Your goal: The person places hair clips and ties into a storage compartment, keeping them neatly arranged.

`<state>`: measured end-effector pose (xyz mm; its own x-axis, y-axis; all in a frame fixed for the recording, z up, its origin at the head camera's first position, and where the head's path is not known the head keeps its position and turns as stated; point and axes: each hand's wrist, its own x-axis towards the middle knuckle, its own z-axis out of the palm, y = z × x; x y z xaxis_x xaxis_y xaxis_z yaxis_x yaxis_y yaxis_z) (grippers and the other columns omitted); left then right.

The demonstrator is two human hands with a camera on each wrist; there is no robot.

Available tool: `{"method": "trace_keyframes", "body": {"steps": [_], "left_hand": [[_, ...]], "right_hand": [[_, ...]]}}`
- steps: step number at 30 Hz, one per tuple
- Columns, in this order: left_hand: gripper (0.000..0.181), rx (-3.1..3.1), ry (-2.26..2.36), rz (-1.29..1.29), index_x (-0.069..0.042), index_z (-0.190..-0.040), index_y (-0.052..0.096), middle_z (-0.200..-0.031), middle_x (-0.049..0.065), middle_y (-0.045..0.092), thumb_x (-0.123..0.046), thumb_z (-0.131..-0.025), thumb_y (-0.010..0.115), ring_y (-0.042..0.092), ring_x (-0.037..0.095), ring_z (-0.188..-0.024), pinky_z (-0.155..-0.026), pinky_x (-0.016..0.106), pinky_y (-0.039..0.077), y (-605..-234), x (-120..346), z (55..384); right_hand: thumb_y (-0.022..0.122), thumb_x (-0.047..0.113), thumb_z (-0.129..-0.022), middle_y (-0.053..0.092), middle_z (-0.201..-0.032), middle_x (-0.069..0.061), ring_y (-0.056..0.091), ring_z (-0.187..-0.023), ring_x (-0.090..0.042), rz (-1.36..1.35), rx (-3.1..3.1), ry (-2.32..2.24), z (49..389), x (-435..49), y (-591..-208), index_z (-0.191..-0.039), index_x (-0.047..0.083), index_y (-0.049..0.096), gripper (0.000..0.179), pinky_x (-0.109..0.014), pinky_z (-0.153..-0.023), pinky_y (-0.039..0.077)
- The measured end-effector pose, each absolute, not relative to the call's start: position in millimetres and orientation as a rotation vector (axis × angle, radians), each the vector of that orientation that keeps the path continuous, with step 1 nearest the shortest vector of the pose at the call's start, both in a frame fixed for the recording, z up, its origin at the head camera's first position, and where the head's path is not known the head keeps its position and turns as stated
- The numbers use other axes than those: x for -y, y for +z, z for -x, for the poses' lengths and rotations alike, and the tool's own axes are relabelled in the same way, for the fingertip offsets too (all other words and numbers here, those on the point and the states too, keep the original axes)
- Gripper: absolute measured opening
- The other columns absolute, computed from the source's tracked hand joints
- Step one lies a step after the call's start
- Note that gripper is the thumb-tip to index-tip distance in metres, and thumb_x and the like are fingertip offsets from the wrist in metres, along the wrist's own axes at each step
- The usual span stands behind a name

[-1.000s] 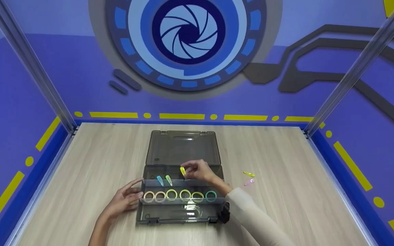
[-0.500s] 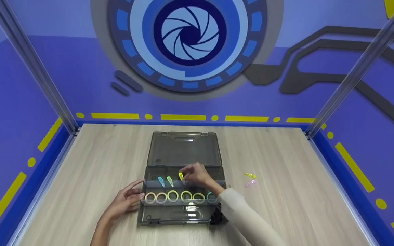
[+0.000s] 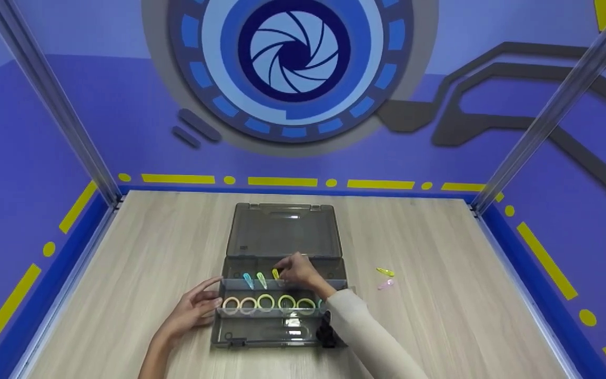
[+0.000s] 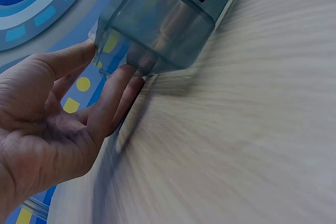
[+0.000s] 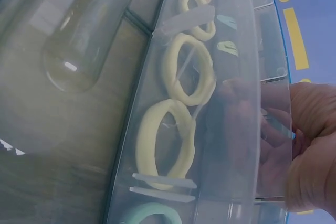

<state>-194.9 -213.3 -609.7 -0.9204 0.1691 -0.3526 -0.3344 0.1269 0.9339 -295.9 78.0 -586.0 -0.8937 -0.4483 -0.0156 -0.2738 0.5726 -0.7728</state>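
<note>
A smoky see-through divided box (image 3: 261,343) lies open on the table in the head view. In its back compartment a blue snap hair clip (image 3: 248,280) and a green hair clip (image 3: 262,280) lean side by side. Just right of them, my right hand (image 3: 300,271) pinches a yellow hair clip (image 3: 275,273) in that compartment; its lower end is hard to make out. Rings like hair ties (image 3: 265,295) stand in a row in the middle compartment. My left hand (image 3: 190,309) touches the box's left end with its fingertips, seen closer on the clear end wall (image 4: 157,30).
Another yellow hair clip (image 3: 385,271) and a pink hair clip (image 3: 385,285) lie on the table right of the box. The lid (image 3: 284,231) is folded back behind it. Blue walls (image 3: 303,163) enclose the wooden table (image 3: 171,231).
My right hand has moved slightly left and lower with the yellow hair clip, bringing it nearer the green one. The left hand stays at the box's left end.
</note>
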Motion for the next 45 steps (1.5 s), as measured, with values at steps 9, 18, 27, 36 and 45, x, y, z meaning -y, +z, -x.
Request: {"method": "trace_keyframes", "body": {"steps": [9,18,27,36,45], "left_hand": [[0.068,-2.050,1.861,0.145,-0.015,-0.159,0.035,-0.139,0.023,0.055,-0.027,-0.100,0.067,0.065,0.018,-0.108,-0.086,0.038,0.059,-611.5,213.3,194.6],[0.068,-2.059,1.854,0.138,-0.015,-0.159,0.036,-0.139,0.022,0.054,-0.028,-0.100,0.068,0.062,0.017,-0.108,-0.085,0.036,0.058,-612.8,214.0,193.6],[0.066,-2.061,1.856,0.126,-0.014,-0.159,0.037,-0.130,0.016,0.056,-0.026,-0.101,0.067,0.055,0.014,-0.095,-0.080,0.032,0.056,-612.7,214.8,194.3],[0.067,-2.050,1.848,0.140,-0.015,-0.159,0.036,-0.131,0.015,0.058,-0.027,-0.100,0.067,0.055,0.012,-0.090,-0.075,0.028,0.054,-613.4,214.8,194.2],[0.068,-2.047,1.852,0.155,-0.015,-0.159,0.036,-0.134,0.018,0.057,-0.028,-0.100,0.067,0.059,0.013,-0.098,-0.081,0.031,0.057,-611.6,213.4,194.2]], "right_hand": [[0.060,-0.015,-0.075,0.077,-0.088,-0.021,0.046,-0.061,-0.008,0.612,-2.648,-1.174,294.1,-77.5,-585.7,-0.101,-0.009,0.078,0.032,-0.017,-0.058,0.037],[0.065,-0.014,-0.076,0.077,-0.086,-0.021,0.050,-0.061,-0.006,0.544,-2.642,-1.194,293.0,-79.2,-587.6,-0.100,-0.010,0.077,0.027,-0.016,-0.057,0.040],[0.070,-0.006,-0.085,0.077,-0.090,-0.021,0.069,-0.068,-0.015,0.462,-2.532,-1.356,291.4,-88.4,-577.1,-0.100,-0.008,0.077,0.016,-0.020,-0.060,0.054],[0.068,-0.006,-0.089,0.075,-0.090,-0.027,0.071,-0.065,-0.022,0.469,-2.424,-1.497,288.9,-107.8,-559.1,-0.108,-0.012,0.072,0.020,-0.026,-0.060,0.058],[0.066,-0.004,-0.092,0.073,-0.089,-0.029,0.060,-0.061,-0.007,0.533,-2.422,-1.521,290.9,-147.6,-543.3,-0.110,-0.014,0.070,0.021,-0.021,-0.055,0.052]]}}
